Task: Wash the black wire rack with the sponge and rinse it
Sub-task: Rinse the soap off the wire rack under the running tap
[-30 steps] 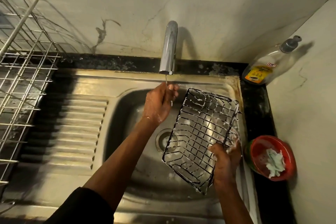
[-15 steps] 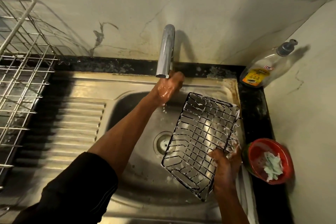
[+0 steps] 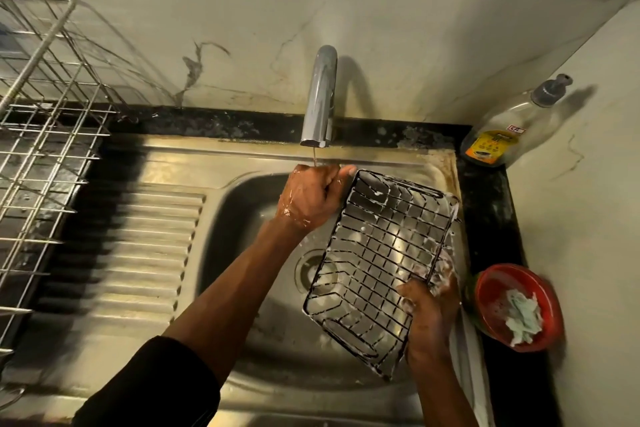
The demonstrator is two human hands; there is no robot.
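Rack (image 3: 381, 267), soapy, tilts over the sink (image 3: 294, 367), likely to drain suds. Right hand (image 3: 429, 315) grips its near rim. Left hand (image 3: 311, 198) curls under the tap (image 3: 320, 97) trickle at the far corner; whether it grips is unclear.

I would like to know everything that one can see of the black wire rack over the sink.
The rack is a shallow rectangular basket of thin black wire, with a grid bottom and low sides. White foam clings to many wires, mostly along the far and right rims. It is held tilted over the sink basin, to the right of the tap. The right hand grips its near right rim. The left hand is at its far left corner; whether it grips there is unclear.
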